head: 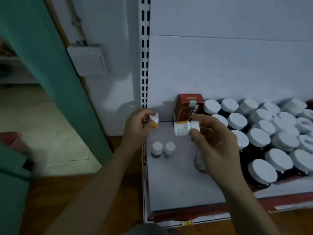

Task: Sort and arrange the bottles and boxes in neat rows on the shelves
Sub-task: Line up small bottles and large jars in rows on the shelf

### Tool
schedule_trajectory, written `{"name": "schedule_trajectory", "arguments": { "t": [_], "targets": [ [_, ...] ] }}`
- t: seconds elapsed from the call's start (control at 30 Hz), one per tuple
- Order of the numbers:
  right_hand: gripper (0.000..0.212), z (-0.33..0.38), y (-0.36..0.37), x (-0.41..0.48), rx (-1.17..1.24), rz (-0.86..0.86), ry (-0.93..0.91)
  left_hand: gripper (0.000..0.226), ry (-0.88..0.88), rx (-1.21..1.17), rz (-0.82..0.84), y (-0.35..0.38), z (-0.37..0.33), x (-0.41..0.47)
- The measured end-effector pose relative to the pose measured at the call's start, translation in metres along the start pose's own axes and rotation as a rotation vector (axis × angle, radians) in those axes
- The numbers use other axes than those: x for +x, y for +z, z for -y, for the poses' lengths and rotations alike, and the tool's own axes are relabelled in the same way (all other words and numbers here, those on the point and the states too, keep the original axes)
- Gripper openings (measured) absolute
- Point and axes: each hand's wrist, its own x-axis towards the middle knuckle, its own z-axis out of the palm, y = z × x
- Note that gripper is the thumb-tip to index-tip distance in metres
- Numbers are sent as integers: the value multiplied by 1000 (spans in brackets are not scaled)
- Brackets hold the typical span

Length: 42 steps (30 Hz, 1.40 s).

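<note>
Left grip (137, 128) is clamped on a small bottle (154, 120): white cap up, orange label, fingers curled round it. I hold it in the air left of the red box (187, 107), close to the slotted upright (144, 56). Right grip (213, 141) is clamped on a white bottle (183, 128), thumb and fingers pinching its cap end. The bottle lies sideways with its cap to the right and its printed label facing me. It hangs just in front of the red box and overlaps the box's lower edge in view.

The red box stands at the back of the shelf (172, 184), against the white panel. Front-left of the red box, a red-label bottle (157, 149) and a grey-label bottle (169, 149) stand upright side by side on the shelf. Right of the red box, dark jars (264, 138) with white lids are packed in rows. Front-right of the red box, a round thing (199, 162) sits partly hidden under my right wrist; cannot tell what it is.
</note>
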Motion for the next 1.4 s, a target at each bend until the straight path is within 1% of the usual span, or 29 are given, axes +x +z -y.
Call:
{"name": "schedule_trajectory", "arguments": {
  "t": [0.07,0.13,0.23,0.27,0.33,0.4,0.43,0.53,0.6,0.67,0.77,0.83,0.9,0.97,1.13,1.23,1.27,1.33,1.4],
  "targets": [
    [25,3,-2,7,-100,25,3,22,81,73,-18,7,8,1],
    [22,9,-3,23,-241,89,-21,23,125,88,-23,11,15,4],
    [11,20,4,61,-479,200,-166,22,163,120,-13,13,19,7],
    [10,21,9,75,-567,255,-224,22,175,132,-19,15,20,6],
    [15,21,19,101,-727,410,-295,23,169,123,-48,18,21,3],
    [26,18,28,120,-850,553,-295,23,130,104,-72,21,21,1],
    [30,17,32,126,-913,596,-304,23,123,102,-78,22,21,2],
    [34,16,43,133,-1087,670,-406,24,146,120,-84,23,23,3],
    [42,15,50,132,-1211,706,-445,27,174,133,-92,21,24,1],
    [42,13,57,128,-1309,731,-467,25,216,132,-99,20,26,0],
    [36,7,68,124,-1425,749,-442,21,237,142,-103,21,26,1],
    [40,-1,73,124,-1464,754,-420,20,231,157,-101,23,27,0],
    [45,-10,77,124,-1463,753,-434,21,210,155,-101,26,27,-3],
    [46,-18,82,125,-1444,730,-465,24,178,149,-95,29,27,-6],
    [54,-35,86,121,-1390,709,-456,35,127,168,-84,33,25,-6],
    [68,-44,84,116,-1430,692,-460,40,109,165,-99,34,26,-6],
    [70,-44,84,115,-1472,677,-470,42,107,161,-101,34,27,-6],
    [64,-40,86,114,-1541,641,-511,40,113,159,-103,34,26,-7],
    [59,-30,88,115,-1558,628,-540,35,130,172,-98,33,26,-7]
  ]
}}
